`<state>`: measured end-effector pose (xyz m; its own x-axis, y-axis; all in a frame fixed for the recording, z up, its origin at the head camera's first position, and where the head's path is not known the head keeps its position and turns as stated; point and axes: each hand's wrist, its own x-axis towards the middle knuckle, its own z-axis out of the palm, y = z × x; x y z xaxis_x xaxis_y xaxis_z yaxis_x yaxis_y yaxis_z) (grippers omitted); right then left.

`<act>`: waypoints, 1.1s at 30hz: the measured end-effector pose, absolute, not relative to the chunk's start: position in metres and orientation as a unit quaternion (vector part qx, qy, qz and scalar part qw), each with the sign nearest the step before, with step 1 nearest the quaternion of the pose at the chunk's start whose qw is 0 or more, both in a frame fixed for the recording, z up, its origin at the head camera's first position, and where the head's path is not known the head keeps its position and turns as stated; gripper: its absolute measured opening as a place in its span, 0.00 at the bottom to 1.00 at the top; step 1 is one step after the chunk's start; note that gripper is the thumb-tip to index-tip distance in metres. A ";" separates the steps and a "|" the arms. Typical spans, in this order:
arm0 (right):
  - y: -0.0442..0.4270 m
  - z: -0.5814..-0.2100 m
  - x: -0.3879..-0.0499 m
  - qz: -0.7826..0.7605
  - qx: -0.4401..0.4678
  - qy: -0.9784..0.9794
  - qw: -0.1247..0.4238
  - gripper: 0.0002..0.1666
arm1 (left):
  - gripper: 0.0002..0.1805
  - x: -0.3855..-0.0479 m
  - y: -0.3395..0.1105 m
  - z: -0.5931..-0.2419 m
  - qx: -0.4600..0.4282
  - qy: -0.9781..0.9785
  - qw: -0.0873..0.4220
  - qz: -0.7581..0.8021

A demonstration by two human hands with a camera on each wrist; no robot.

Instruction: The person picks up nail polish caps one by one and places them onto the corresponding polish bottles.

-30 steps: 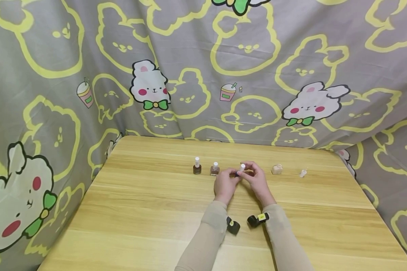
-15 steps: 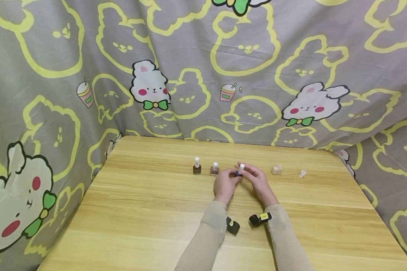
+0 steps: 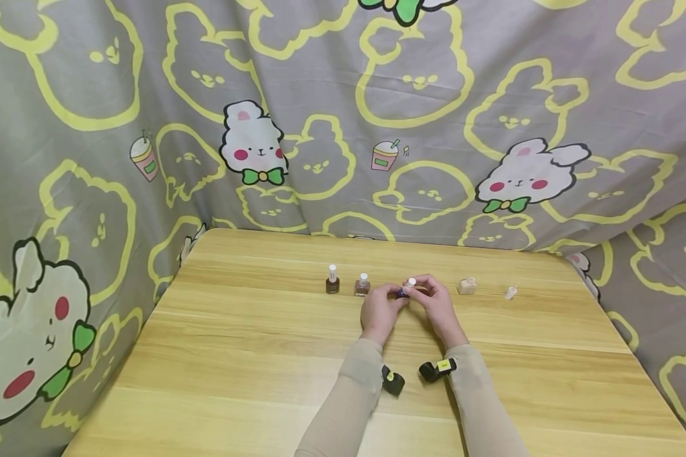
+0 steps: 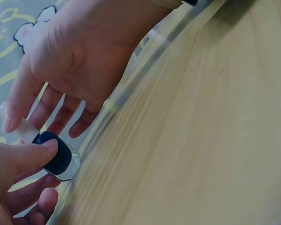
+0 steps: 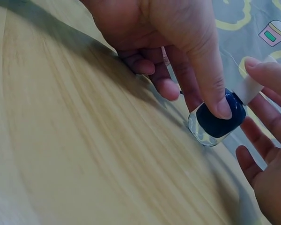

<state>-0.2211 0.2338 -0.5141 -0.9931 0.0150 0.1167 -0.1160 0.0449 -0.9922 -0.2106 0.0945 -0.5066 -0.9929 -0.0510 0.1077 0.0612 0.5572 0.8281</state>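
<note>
A nail polish bottle [image 3: 401, 293] with dark blue polish is held between both hands above the table. My left hand [image 3: 378, 312] grips its glass body, thumb pressed on the dark side [image 4: 61, 163]. My right hand [image 3: 439, 310] pinches the white cap [image 5: 249, 89] between thumb and fingers. The cap sits on the bottle's neck, and the bottle leans, cap towards the right hand. In the right wrist view, the other fingers of the right hand [image 5: 276, 173] are spread below the cap.
Left of the hands stand a dark brown polish bottle [image 3: 332, 284] and a shorter mauve-brown one [image 3: 362, 287]. To the right are a beige bottle [image 3: 466, 285] and a small white cap with a thin brush [image 3: 511, 292]. A patterned curtain [image 3: 320, 146] borders the wooden table [image 3: 251, 381].
The right hand's fingers have shifted around the cap, turning one way and then back. The cap leans slightly more to the right than half a second ago. The left hand stays put.
</note>
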 end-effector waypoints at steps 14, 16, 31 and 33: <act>0.231 -0.507 -0.219 0.669 0.025 -0.741 0.054 0.17 | 0.15 -0.210 0.093 -0.505 -0.011 -0.883 0.053 -0.466; 0.232 -0.502 -0.216 0.664 0.045 -0.746 0.039 0.24 | 0.15 -0.210 0.093 -0.506 -0.011 -0.883 0.048 -0.467; 0.239 -0.512 -0.221 0.681 0.047 -0.731 0.022 0.24 | 0.14 -0.212 0.093 -0.506 -0.007 -0.882 0.056 -0.468; 0.238 -0.513 -0.221 0.675 0.038 -0.736 0.033 0.23 | 0.14 -0.211 0.093 -0.506 -0.007 -0.882 0.056 -0.468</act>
